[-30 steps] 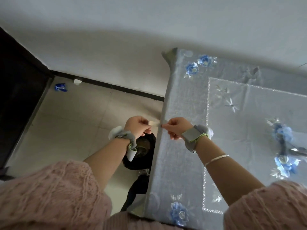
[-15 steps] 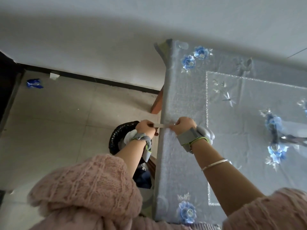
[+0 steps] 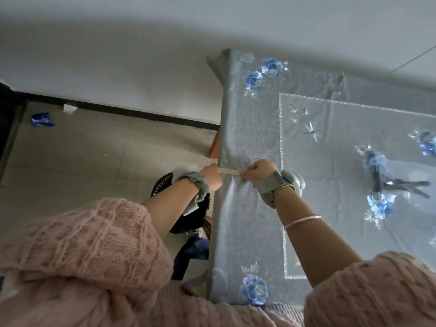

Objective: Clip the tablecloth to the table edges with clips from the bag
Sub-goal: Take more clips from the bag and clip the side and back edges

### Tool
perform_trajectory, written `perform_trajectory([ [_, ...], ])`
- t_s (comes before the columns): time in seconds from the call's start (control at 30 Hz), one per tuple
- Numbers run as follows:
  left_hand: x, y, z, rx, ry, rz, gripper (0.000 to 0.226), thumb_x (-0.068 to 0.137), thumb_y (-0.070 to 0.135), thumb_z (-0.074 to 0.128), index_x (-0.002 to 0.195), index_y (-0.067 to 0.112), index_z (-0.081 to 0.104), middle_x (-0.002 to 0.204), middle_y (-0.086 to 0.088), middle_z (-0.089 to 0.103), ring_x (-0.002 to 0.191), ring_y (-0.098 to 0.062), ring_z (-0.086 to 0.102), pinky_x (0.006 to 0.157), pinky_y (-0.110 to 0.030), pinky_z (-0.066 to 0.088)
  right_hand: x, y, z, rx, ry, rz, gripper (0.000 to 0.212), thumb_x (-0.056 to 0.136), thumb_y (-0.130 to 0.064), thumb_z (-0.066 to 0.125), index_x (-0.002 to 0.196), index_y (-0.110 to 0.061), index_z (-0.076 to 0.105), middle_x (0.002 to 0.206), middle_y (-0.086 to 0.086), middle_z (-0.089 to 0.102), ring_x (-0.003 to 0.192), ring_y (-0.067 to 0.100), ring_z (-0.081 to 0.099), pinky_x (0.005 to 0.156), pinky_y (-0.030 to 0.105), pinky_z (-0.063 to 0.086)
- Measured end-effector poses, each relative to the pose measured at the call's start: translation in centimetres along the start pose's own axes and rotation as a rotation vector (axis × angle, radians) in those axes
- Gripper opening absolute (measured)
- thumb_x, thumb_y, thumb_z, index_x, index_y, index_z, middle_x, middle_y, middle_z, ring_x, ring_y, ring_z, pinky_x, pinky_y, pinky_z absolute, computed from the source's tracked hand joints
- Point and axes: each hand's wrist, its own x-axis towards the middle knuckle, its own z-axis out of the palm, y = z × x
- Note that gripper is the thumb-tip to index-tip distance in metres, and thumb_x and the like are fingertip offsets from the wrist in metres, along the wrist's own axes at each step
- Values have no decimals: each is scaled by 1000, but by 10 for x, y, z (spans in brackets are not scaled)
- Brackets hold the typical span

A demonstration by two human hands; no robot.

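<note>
A grey tablecloth point(image 3: 250, 128) with blue embroidered flowers covers the table and hangs over its left edge. A flat metal clip point(image 3: 230, 171) lies across that edge. My left hand point(image 3: 211, 176) grips the clip's outer end, just off the table. My right hand point(image 3: 258, 170) pinches its inner end on top of the cloth. Further right on the tabletop lies a clear bag point(image 3: 401, 185) with several more grey clips.
Below the table edge, under my left arm, stands a black-lined bin point(image 3: 162, 185) with a dark blue cloth point(image 3: 191, 253) beside it. A wooden table leg point(image 3: 214, 147) shows at the edge. Blue litter point(image 3: 41, 119) lies on the tiled floor by the wall.
My head has moved closer over the table edge. Both hands have brought the clip in from just outside the edge until it lies across the cloth's fold.
</note>
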Motion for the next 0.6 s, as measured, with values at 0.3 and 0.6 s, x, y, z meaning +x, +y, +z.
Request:
perform_trajectory([
  [0.3, -12, 15, 1, 37, 137, -83, 30, 93, 6, 37, 121, -6, 40, 129, -24, 49, 118, -35, 49, 85, -36, 46, -4, 24, -6, -190, 113, -136, 43, 84, -33, 51, 46, -19, 39, 53, -1, 41, 63, 24, 47, 48, 26, 31],
  [0.6, -17, 74, 37, 230, 580, 223, 40, 83, 9, 47, 123, 5, 49, 136, -19, 41, 125, -34, 39, 103, -38, 35, -15, 132, -58, 40, 321, -175, 29, 87, -23, 54, 77, 3, 63, 88, 28, 63, 87, 37, 58, 70, 34, 41],
])
